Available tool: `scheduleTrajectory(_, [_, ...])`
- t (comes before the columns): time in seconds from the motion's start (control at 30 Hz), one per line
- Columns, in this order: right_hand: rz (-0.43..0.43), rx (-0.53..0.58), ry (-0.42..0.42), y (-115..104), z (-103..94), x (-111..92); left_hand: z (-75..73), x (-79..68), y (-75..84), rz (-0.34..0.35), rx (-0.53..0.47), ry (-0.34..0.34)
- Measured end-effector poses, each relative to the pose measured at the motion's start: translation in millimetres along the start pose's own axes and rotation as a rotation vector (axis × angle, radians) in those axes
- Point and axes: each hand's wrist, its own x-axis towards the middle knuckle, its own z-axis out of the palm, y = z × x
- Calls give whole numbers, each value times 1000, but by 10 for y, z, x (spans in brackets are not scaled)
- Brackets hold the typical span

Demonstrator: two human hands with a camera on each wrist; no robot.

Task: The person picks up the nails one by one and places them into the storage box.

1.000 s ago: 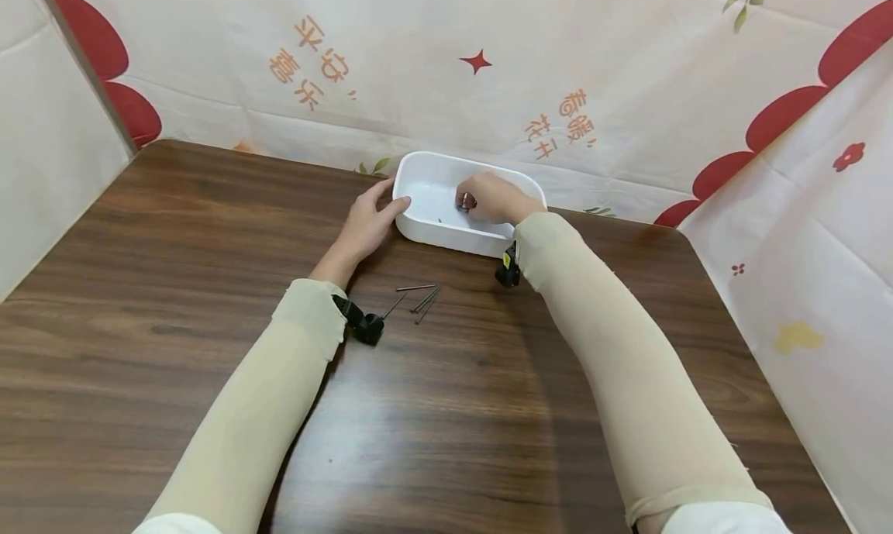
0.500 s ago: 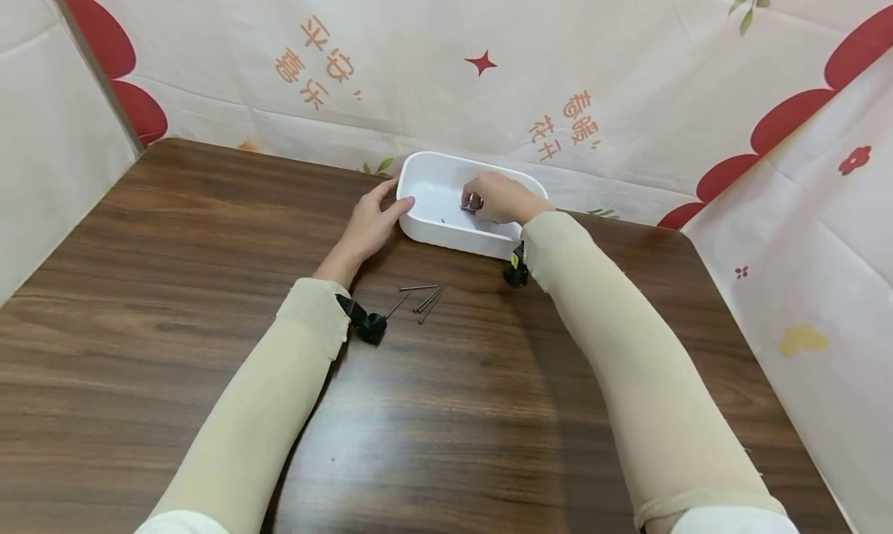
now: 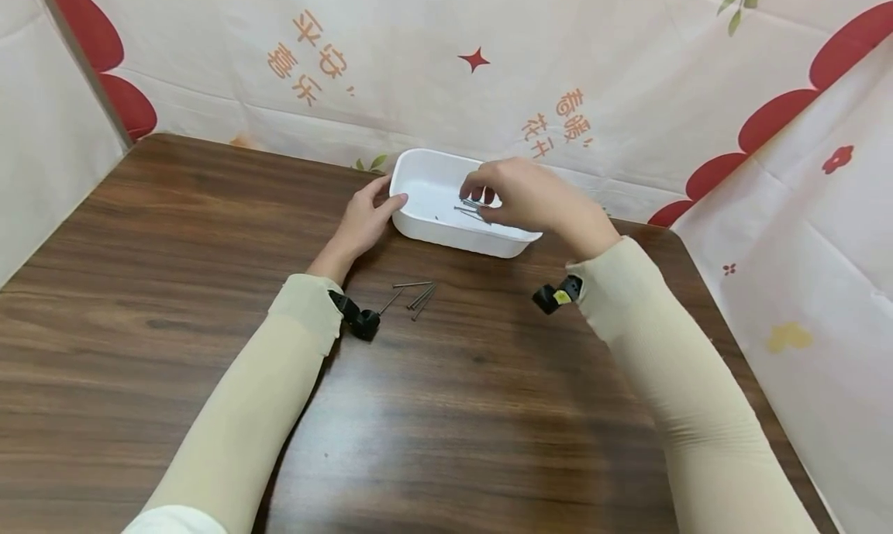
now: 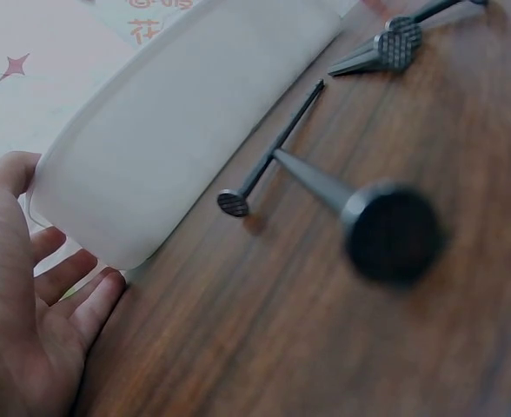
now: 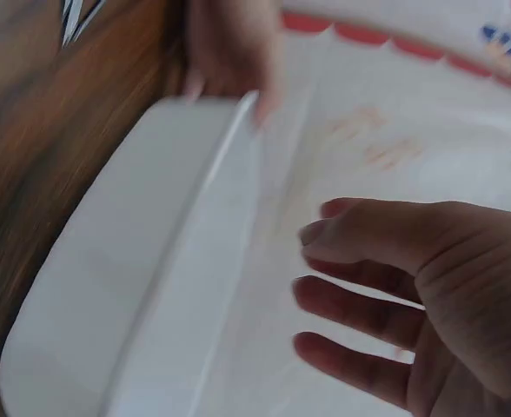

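Observation:
A white rectangular tub (image 3: 453,236) stands near the table's back edge. My left hand (image 3: 363,222) holds its left end, thumb over the rim and the other fingers along the outside wall. My right hand (image 3: 536,199) is over the right part of the tub; the right wrist view shows its fingers (image 5: 360,313) spread apart with nothing between them. Below the fingertips, several thin metal nails (image 3: 466,210) lie inside the tub. More nails (image 3: 422,295) lie loose on the wood in front; the left wrist view shows one nail's large head (image 4: 394,233) up close.
The brown wood-grain table (image 3: 446,410) spreads toward me. A white patterned cloth (image 3: 405,61) hangs right behind the tub. Black wrist cameras (image 3: 364,325) jut from both sleeves, the left one close to the loose nails.
My right hand has let go of the nails inside the tub, its fingers parting as it rises and draws back to the right. The left hand has stayed at the tub's left end.

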Motion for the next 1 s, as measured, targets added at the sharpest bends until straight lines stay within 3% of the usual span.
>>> scheduleTrajectory(0.17, [-52,10,10,-330,-11,-136,-23,-1,-13,3,7,1])
scheduleTrajectory(0.3, [-68,89,35,-493,73,-218,-27,-3,-24,14,-10,4])
scheduleTrajectory(0.43, [-68,210,93,-586,174,-360,-12,-4,-14,20,-9,2])
scheduleTrajectory(0.6, [-73,276,139,-593,251,-480,29,12,-2,25,-5,-9])
scheduleTrajectory(0.83, [-88,305,109,-636,348,-421,13,10,-29,23,6,-14])
scheduleTrajectory(1.0, [-88,281,22,-667,513,-276,-2,0,-27,33,21,-7])
